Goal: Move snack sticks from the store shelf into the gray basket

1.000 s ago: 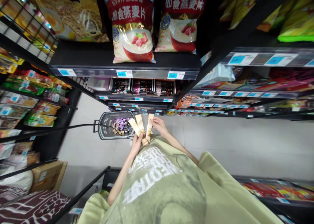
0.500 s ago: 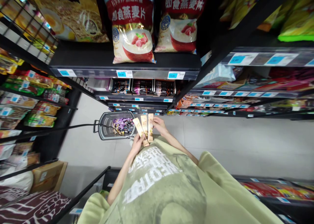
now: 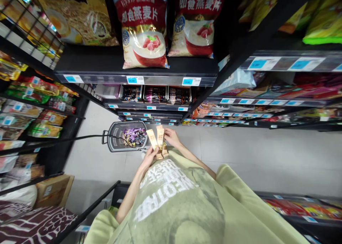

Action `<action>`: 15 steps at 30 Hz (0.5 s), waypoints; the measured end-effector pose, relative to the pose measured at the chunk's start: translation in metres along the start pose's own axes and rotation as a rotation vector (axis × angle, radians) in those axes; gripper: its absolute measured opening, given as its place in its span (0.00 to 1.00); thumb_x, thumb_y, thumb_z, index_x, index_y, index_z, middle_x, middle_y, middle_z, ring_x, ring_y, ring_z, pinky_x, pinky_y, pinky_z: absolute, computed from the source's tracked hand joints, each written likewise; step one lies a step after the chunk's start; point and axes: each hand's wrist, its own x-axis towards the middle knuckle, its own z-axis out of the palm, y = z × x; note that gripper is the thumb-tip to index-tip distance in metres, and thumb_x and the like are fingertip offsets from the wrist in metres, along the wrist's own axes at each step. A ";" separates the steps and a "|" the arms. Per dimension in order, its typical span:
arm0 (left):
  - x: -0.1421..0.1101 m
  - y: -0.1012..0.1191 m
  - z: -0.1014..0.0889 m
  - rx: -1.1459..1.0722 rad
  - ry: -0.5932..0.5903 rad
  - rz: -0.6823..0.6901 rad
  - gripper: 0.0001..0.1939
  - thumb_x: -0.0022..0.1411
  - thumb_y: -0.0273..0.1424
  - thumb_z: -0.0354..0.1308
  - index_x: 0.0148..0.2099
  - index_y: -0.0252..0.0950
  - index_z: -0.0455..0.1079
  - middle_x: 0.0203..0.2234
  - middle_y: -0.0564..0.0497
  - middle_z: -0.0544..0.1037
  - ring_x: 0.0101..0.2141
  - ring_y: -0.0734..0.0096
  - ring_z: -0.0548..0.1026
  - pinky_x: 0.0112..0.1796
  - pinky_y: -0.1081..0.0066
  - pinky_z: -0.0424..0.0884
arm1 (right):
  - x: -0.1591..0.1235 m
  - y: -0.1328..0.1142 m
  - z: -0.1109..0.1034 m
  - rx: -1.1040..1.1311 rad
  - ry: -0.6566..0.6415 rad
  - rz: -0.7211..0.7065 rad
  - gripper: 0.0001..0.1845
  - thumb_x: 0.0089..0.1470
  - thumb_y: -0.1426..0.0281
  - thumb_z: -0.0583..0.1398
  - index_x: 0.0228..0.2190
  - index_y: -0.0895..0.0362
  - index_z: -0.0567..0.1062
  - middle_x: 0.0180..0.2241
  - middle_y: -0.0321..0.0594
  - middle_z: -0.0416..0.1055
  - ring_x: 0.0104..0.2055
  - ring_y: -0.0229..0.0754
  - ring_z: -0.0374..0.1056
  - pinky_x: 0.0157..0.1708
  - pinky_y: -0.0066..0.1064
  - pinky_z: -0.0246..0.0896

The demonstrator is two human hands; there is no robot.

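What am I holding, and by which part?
Slim cream-coloured packets: your left hand holds them near the lower ends; your right hand is at their upper right side.

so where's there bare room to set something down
Bare tiled floor lies right of the right hand, between the far shelf and near shelf, and left of the shopping basket. Purple and dark packets crowd the basket's right end.

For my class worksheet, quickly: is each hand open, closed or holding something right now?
Left hand: closed on slim pale packets, near their lower ends.
Right hand: at the packets' right side, partly curled; whether it grips one cannot be told.
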 end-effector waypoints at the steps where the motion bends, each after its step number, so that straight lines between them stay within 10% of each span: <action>1: 0.000 0.000 0.000 0.001 -0.005 0.004 0.30 0.57 0.45 0.67 0.58 0.37 0.71 0.52 0.40 0.78 0.45 0.51 0.80 0.39 0.60 0.80 | -0.001 -0.001 0.000 0.012 -0.012 0.015 0.17 0.43 0.68 0.64 0.39 0.57 0.79 0.29 0.38 0.79 0.31 0.41 0.74 0.32 0.30 0.69; 15: 0.003 -0.014 0.006 -0.040 0.072 0.034 0.29 0.56 0.46 0.67 0.55 0.36 0.71 0.48 0.42 0.79 0.43 0.53 0.79 0.40 0.56 0.78 | -0.015 -0.013 -0.005 0.217 -0.327 0.192 0.34 0.52 0.41 0.59 0.38 0.60 0.81 0.36 0.46 0.80 0.40 0.46 0.76 0.43 0.35 0.71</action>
